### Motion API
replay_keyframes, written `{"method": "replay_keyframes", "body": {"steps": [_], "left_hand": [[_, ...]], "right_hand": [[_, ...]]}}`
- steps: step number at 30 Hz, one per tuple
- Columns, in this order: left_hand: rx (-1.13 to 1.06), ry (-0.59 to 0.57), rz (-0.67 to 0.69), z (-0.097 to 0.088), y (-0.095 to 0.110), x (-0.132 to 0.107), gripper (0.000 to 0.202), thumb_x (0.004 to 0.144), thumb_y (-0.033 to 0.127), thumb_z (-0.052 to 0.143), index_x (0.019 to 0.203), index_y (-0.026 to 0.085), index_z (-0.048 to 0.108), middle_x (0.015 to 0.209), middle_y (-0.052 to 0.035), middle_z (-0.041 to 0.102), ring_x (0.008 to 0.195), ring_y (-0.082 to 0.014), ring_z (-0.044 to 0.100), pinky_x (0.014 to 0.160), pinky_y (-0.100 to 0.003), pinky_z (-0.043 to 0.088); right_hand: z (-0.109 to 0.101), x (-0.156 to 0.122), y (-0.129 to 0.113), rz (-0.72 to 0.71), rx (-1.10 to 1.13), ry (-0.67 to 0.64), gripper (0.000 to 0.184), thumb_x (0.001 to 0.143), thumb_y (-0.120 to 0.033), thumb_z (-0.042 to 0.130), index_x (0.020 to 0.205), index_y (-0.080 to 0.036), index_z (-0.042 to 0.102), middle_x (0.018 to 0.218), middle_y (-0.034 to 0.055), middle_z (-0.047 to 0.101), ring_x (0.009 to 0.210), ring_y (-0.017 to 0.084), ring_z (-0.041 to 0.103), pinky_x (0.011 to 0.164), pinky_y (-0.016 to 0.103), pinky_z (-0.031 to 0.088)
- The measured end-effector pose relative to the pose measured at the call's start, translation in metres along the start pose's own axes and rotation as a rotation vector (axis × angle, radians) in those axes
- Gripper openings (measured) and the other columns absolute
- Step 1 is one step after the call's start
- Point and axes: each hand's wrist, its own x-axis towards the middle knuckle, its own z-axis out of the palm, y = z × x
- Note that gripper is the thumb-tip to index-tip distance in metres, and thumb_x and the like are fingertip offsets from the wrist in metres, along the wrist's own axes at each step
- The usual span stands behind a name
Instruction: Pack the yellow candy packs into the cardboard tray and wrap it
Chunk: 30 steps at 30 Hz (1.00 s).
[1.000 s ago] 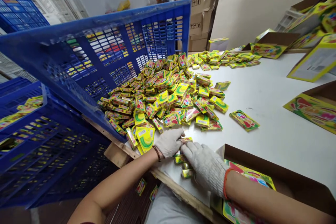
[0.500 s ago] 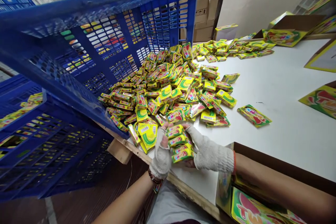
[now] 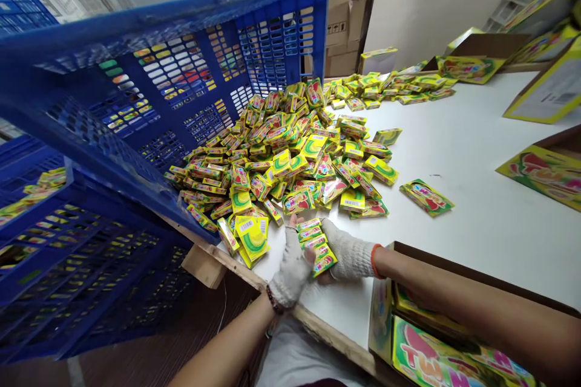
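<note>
Both gloved hands, my left hand (image 3: 290, 269) and right hand (image 3: 349, 257), are closing around a small stack of packets (image 3: 316, 245), pressing it from either side just above the near edge of the white table (image 3: 476, 224). Behind them I'm seeing the tipped blue crate (image 3: 181, 72) spilling the big packet pile (image 3: 290, 151), and 1 loose packet (image 3: 426, 196) lying apart.

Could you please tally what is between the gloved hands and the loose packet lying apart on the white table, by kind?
Gloved hands: 2, left hand and right hand
Stack of packets held between them: 1 (about 5 packets, edges blurred)
Lone packet apart from the heap: 1
Total: 4
</note>
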Motion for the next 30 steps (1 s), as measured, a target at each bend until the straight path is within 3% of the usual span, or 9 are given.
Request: {"method": "replay_keyframes", "body": {"steps": [4, 6, 8, 12, 16, 21, 26, 28, 30], "left_hand": [[0.177, -0.206, 0.065, -0.008, -0.012, 0.000, 0.141, 0.057, 0.050, 0.086, 0.158, 0.017, -0.005, 0.153, -0.0208, 0.037, 0.143, -0.0377, 0.038, 0.119, -0.056, 0.031], [0.309, -0.161, 0.133, -0.012, -0.008, 0.001, 0.134, 0.065, 0.044, 0.080, 0.157, 0.017, -0.013, 0.150, -0.0209, 0.041, 0.138, -0.0343, 0.045, 0.116, -0.053, 0.037], [0.437, -0.105, 0.236, -0.019, 0.006, 0.004, 0.125, 0.069, 0.039, 0.074, 0.158, 0.015, -0.010, 0.148, -0.0207, 0.044, 0.136, -0.0337, 0.047, 0.114, -0.051, 0.039], [0.869, -0.174, 0.319, -0.034, 0.046, 0.010, 0.101, 0.067, 0.033, 0.067, 0.156, 0.015, 0.023, 0.135, -0.0183, 0.054, 0.125, -0.0381, 0.051, 0.109, -0.056, 0.040], [1.202, -0.317, 0.214, -0.030, 0.051, 0.016, 0.089, 0.070, 0.036, 0.064, 0.148, 0.003, 0.036, 0.123, -0.0219, 0.058, 0.110, -0.0385, 0.057, 0.098, -0.057, 0.046], [1.003, -0.246, 0.343, -0.026, 0.029, 0.012, 0.099, 0.068, 0.037, 0.067, 0.153, 0.010, 0.026, 0.128, -0.0194, 0.058, 0.114, -0.0354, 0.059, 0.101, -0.051, 0.049], [0.767, 0.003, 0.662, -0.024, 0.062, 0.014, 0.103, 0.070, 0.036, 0.070, 0.156, 0.017, 0.017, 0.141, -0.0194, 0.051, 0.128, -0.0361, 0.054, 0.108, -0.051, 0.046], [0.650, 0.002, 0.749, -0.017, 0.087, 0.019, 0.104, 0.073, 0.039, 0.072, 0.156, 0.016, 0.016, 0.144, -0.0198, 0.049, 0.132, -0.0347, 0.052, 0.109, -0.049, 0.046], [0.540, 0.036, 0.815, -0.007, 0.109, 0.022, 0.100, 0.077, 0.045, 0.074, 0.155, 0.014, 0.019, 0.144, -0.0205, 0.048, 0.134, -0.0336, 0.050, 0.110, -0.048, 0.046]], "right_hand": [[-0.008, 0.001, 0.001, -0.002, -0.082, -0.037, 0.070, 0.045, -0.011, 0.078, 0.111, -0.020, 0.056, 0.092, 0.0026, 0.068, 0.100, 0.031, 0.062, 0.104, 0.049, 0.043], [-0.014, -0.001, 0.002, 0.025, -0.080, -0.051, 0.086, 0.046, -0.012, 0.077, 0.128, -0.017, 0.052, 0.108, 0.0087, 0.069, 0.110, 0.035, 0.061, 0.107, 0.052, 0.042], [-0.025, -0.007, 0.002, 0.051, -0.045, -0.064, 0.112, 0.047, -0.016, 0.077, 0.150, -0.013, 0.033, 0.131, 0.0162, 0.062, 0.123, 0.037, 0.056, 0.110, 0.051, 0.041], [-0.048, -0.025, -0.002, 0.186, -0.107, -0.037, 0.140, 0.049, -0.021, 0.081, 0.161, -0.009, -0.002, 0.158, 0.0268, 0.034, 0.142, 0.039, 0.040, 0.115, 0.046, 0.037], [-0.054, -0.033, -0.009, 0.277, -0.227, -0.035, 0.143, 0.048, -0.019, 0.083, 0.162, -0.013, -0.003, 0.160, 0.0251, 0.032, 0.142, 0.039, 0.042, 0.113, 0.043, 0.040], [-0.041, -0.028, -0.015, 0.020, -0.271, -0.008, 0.147, 0.042, -0.020, 0.089, 0.162, -0.012, 0.005, 0.158, 0.0270, 0.033, 0.143, 0.042, 0.038, 0.115, 0.048, 0.037], [-0.062, -0.051, -0.041, -0.463, -0.171, 0.185, 0.114, 0.065, -0.034, 0.083, 0.158, -0.011, 0.021, 0.146, 0.0233, 0.046, 0.135, 0.034, 0.048, 0.113, 0.049, 0.040], [-0.081, -0.075, -0.055, -0.491, -0.180, 0.307, 0.086, 0.072, -0.034, 0.080, 0.147, -0.018, 0.042, 0.135, 0.0174, 0.055, 0.127, 0.031, 0.054, 0.109, 0.049, 0.044], [-0.098, -0.108, -0.063, -0.364, -0.097, 0.459, 0.063, 0.072, -0.036, 0.081, 0.129, -0.023, 0.058, 0.124, 0.0120, 0.062, 0.117, 0.029, 0.061, 0.105, 0.050, 0.049]]}}
